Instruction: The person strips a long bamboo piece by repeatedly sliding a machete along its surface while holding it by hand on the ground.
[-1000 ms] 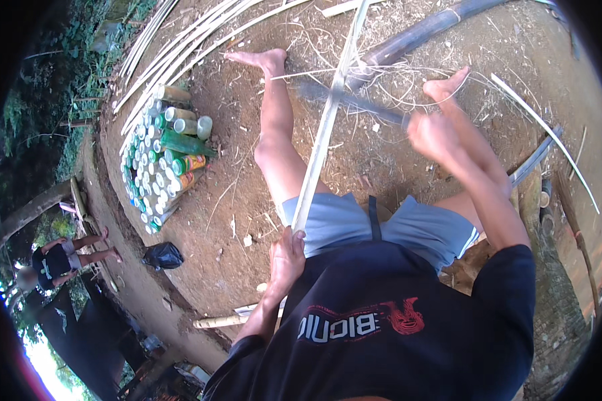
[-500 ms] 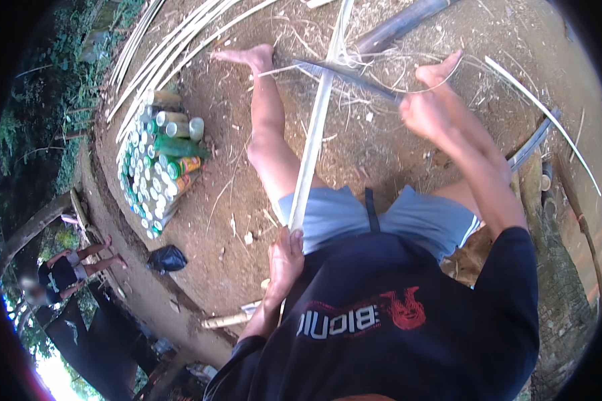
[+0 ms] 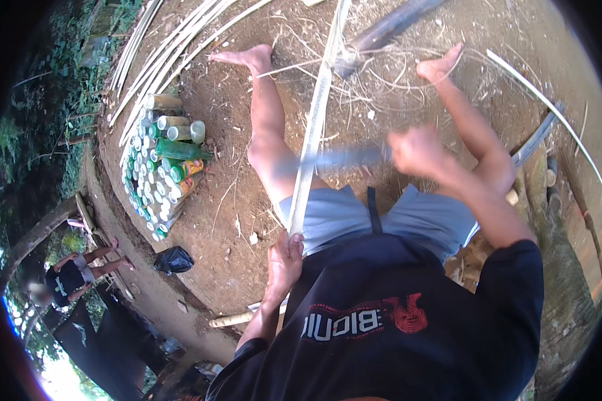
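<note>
A long, pale bamboo strip [image 3: 319,100] runs away from my lap, between my bare legs, to the far edge of the view. My left hand [image 3: 285,266] is closed round its near end at my left hip, thumb on top. Out to the right, my right hand [image 3: 418,154] is closed on the handle of a long knife [image 3: 344,158]. Motion blurs both hand and blade. The blade lies crosswise at the strip above my left thigh; whether it touches the strip I cannot tell. Thin curled shavings [image 3: 394,87] lie near my right foot.
Several pale strips [image 3: 174,50] lie at the far left. Beside my left leg is a stack of glass bottles and jars [image 3: 174,150], with a black plastic bag [image 3: 174,259] nearer. A dark pole [image 3: 391,30] lies ahead, a log [image 3: 568,267] at right. Another person [image 3: 63,281] is at left.
The right hand has drawn the knife toward me along the strip, from near its far part to above my thigh. My left hand keeps its hold on the near end.
</note>
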Demonstrator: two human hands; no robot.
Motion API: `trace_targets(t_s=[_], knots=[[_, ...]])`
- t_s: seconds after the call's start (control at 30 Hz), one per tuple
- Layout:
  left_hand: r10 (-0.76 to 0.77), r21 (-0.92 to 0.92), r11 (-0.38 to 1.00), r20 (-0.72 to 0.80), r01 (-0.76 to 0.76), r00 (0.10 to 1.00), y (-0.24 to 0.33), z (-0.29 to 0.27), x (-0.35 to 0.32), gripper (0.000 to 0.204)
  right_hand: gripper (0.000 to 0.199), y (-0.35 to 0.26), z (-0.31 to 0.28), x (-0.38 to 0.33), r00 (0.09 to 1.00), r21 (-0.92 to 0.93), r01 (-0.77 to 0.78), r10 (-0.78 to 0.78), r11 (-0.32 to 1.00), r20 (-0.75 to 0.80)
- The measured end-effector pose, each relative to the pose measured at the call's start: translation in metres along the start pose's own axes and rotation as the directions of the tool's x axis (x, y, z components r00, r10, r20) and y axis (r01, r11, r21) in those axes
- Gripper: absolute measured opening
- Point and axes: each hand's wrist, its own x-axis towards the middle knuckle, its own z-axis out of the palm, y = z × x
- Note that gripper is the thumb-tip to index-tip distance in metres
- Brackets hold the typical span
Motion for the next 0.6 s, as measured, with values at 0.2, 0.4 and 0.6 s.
trace_targets(t_s=[0.2,0.4,0.6], knots=[[-0.043,-0.067,0.997,0.005,0.043,0.999,0.0,0.007,-0.008,0.027,0.026,-0.006,-0.029,0.001,0.984,0.134,-0.065,0.041,0.989,0.174],[-0.098,-0.174,0.978,0.093,0.113,0.991,0.008,0.007,-0.016,0.026,0.022,0.03,0.01,0.009,0.938,0.185,-0.347,0.339,0.919,0.078],[-0.145,-0.255,0.946,0.22,0.2,0.965,0.025,-0.008,-0.017,0.028,0.021,0.063,0.03,0.018,0.935,0.162,-0.341,0.352,0.926,-0.047]])
